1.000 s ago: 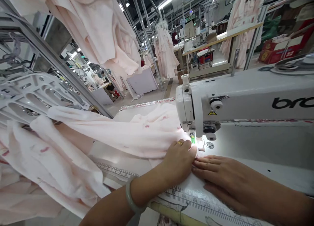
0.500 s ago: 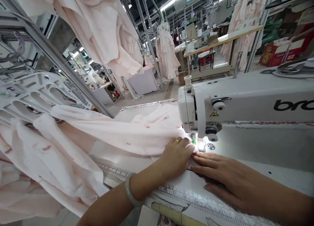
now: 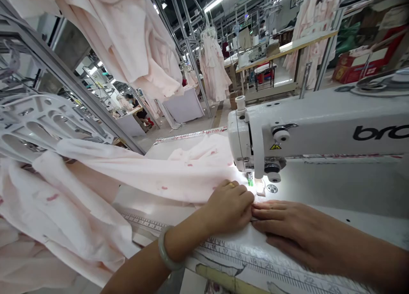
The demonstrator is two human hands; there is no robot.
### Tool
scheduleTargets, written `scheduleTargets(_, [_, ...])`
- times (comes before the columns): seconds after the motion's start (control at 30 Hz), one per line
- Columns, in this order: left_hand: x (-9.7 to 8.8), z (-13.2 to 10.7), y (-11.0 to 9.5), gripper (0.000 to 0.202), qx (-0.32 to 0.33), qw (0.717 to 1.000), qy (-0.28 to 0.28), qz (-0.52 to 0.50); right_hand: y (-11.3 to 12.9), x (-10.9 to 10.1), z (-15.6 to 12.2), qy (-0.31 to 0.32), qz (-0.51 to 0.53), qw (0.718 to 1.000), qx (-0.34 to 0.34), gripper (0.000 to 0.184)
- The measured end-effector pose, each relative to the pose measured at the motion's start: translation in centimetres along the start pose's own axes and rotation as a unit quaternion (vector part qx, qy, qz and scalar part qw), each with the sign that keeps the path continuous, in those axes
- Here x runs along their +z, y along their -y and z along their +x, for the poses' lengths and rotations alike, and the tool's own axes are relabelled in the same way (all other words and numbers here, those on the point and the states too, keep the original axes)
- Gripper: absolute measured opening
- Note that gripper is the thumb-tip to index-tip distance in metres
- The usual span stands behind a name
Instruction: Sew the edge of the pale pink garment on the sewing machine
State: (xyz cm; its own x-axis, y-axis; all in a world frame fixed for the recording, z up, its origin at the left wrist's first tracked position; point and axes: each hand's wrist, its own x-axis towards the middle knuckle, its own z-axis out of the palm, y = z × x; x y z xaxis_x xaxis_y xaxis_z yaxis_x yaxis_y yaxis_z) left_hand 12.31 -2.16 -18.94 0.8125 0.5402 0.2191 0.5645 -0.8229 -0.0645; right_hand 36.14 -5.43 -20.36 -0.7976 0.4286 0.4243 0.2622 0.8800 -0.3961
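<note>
Pale pink fabric [image 3: 166, 179] with small red marks lies across the white sewing table [image 3: 319, 191] and trails off to the left. My left hand [image 3: 230, 206], with a ring and a pale bangle on the wrist, presses its curled fingers on the fabric edge just in front of the presser foot [image 3: 251, 180]. My right hand [image 3: 284, 226] lies flat beside it, fingers together, holding the fabric down. The white sewing machine [image 3: 313, 128] stands directly behind both hands.
A measuring tape strip [image 3: 255, 260] runs along the table's front edge. A white perforated plastic rack [image 3: 41, 123] sits at left. Pink garments [image 3: 128, 34] hang overhead and on racks further back, among other work tables [image 3: 281, 51].
Both hands stay pressed on the fabric by the needle and shifted slightly back toward me. The view swayed a little.
</note>
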Motion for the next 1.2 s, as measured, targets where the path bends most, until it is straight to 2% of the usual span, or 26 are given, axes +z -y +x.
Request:
scheduleTargets(0.07, [0.4,-0.3,0.0,0.007,-0.028,0.998,-0.02,-0.058,-0.7,-0.2,-0.6,-0.034,-0.003,0.999,0.003,0.029])
scheduleTargets(0.17, [1.1,-0.9,0.1,0.008,-0.043,0.991,-0.057,-0.112,-2.0,-0.9,-1.2,-0.043,-0.013,0.998,0.046,0.033])
scheduleTargets(0.3, [1.7,-1.3,0.4,0.013,-0.039,0.992,-0.057,-0.11,-3.1,-1.5,-1.0,-0.032,-0.038,0.996,0.074,0.036])
scheduleTargets(0.43, [1.7,-1.1,0.6,0.018,-0.039,0.992,-0.058,-0.11,-2.9,-1.0,-0.7,-0.01,-0.022,0.996,0.091,0.036])
scheduleTargets(0.6, [1.4,-0.7,0.1,0.022,-0.017,0.995,-0.077,-0.066,-2.3,-0.7,-0.2,0.023,0.008,0.994,0.106,0.045])
scheduleTargets(0.93, [2.4,-0.5,-0.6,0.019,0.046,0.997,-0.032,0.049,-1.9,-1.4,0.0,0.039,-0.02,0.997,0.065,0.046])
scheduleTargets(1.07, [2.0,-0.7,-0.8,0.015,0.076,0.994,-0.033,0.067,-2.2,-1.4,-0.3,-0.004,-0.043,0.998,0.054,0.038])
scheduleTargets(1.2, [1.7,-1.0,-0.8,0.014,0.067,0.996,-0.026,0.055,-2.8,-0.7,-0.7,-0.028,-0.054,0.997,0.055,0.03])
